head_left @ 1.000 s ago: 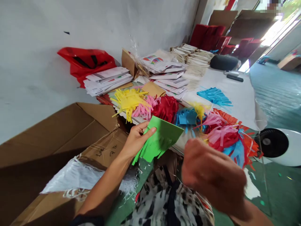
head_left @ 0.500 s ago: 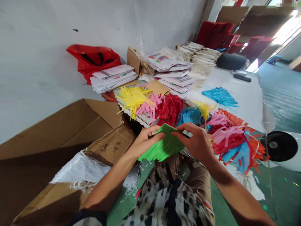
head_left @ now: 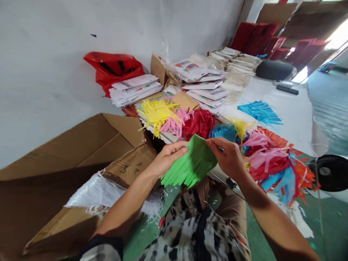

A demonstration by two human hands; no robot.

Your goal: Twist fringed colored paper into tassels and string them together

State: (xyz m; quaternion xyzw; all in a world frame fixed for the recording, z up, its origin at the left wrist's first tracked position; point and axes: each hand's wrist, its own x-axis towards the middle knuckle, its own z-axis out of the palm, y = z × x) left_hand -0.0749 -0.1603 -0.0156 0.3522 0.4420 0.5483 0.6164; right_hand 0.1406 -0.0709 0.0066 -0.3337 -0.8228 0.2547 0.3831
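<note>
A green fringed paper piece (head_left: pixel 194 159) is held up in front of my body, its cut strips hanging down toward my lap. My left hand (head_left: pixel 167 157) pinches its left edge between thumb and fingers. At the upper right corner, my right hand (head_left: pixel 227 154) grips the paper with thumb and fingertips. Just beyond lie bundles of fringed paper on the table: yellow (head_left: pixel 157 112), pink (head_left: pixel 175 123), red (head_left: pixel 198 123) and blue (head_left: pixel 224 133). To the right of my right hand hangs a mixed heap of pink, red, blue and orange fringes (head_left: pixel 269 156).
An open cardboard box (head_left: pixel 81 145) stands at the left, white strings (head_left: pixel 95 192) draped over its edge. Paper stacks (head_left: pixel 136 88) and a red bag (head_left: pixel 114 69) sit against the wall. A blue fringe (head_left: pixel 259 111) lies on the white tabletop; a fan (head_left: pixel 330 172) is at the right.
My right fingers have shifted to the paper's upper right corner, and more of the green sheet shows between my hands. The view has turned slightly left.
</note>
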